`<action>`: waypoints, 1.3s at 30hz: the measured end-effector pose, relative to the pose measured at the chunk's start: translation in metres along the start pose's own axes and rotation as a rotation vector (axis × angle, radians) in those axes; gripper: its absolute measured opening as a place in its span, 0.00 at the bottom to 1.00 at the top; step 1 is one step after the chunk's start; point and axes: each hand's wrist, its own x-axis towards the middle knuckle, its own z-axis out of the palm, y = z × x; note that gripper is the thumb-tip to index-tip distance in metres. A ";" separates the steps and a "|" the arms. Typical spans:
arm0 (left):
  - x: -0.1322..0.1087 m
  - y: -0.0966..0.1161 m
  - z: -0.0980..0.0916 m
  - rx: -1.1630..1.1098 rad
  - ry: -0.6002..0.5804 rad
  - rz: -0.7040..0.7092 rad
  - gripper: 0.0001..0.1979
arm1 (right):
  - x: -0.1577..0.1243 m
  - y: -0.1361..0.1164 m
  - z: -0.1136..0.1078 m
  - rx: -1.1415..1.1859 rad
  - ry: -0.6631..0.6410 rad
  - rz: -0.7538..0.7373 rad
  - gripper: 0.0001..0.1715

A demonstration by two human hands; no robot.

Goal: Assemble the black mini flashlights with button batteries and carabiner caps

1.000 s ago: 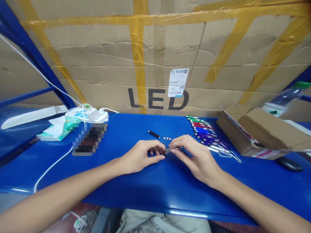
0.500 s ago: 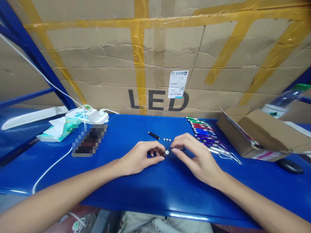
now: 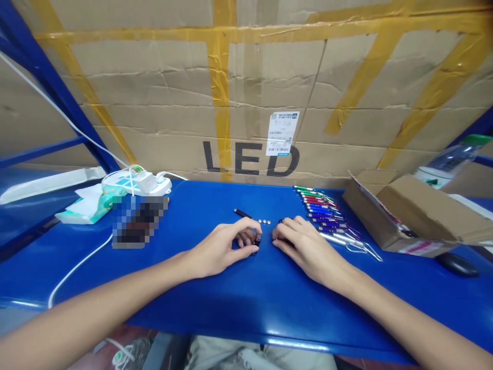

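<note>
A small dark part (image 3: 257,240) is pinched at the curled fingertips of the left hand (image 3: 225,247); the right hand (image 3: 304,246) is cupped on the tabletop (image 3: 215,298) just beside it, its hold not to be told; button cells (image 3: 264,221) are laid in a crosswise row just beyond the gap, equally near both; a black tube (image 3: 242,213) lies slanted behind, leftward.

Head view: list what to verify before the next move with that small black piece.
1. Grip: left hand pinches the small black piece at its fingertips: ok.
2. Free hand: right hand empty: cannot tell, its fingers curl down onto the table.
3. Supply: three button cells in a row just behind the hands: ok.
4. Spare part: black tube lies apart, behind the left hand: ok.
5. Stock: pen lights lined up to the right: ok.
</note>
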 end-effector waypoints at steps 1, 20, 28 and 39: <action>0.000 0.000 0.000 0.023 -0.003 0.007 0.12 | 0.000 -0.001 0.000 0.007 0.007 0.002 0.10; -0.002 -0.001 -0.002 0.020 0.042 0.048 0.11 | 0.000 -0.004 -0.002 0.170 0.177 0.059 0.08; -0.002 -0.002 -0.001 0.062 0.023 0.040 0.09 | 0.000 -0.008 -0.002 0.182 0.200 0.045 0.07; -0.001 0.003 -0.001 0.077 0.017 0.041 0.09 | 0.000 -0.010 -0.002 0.212 0.213 0.028 0.08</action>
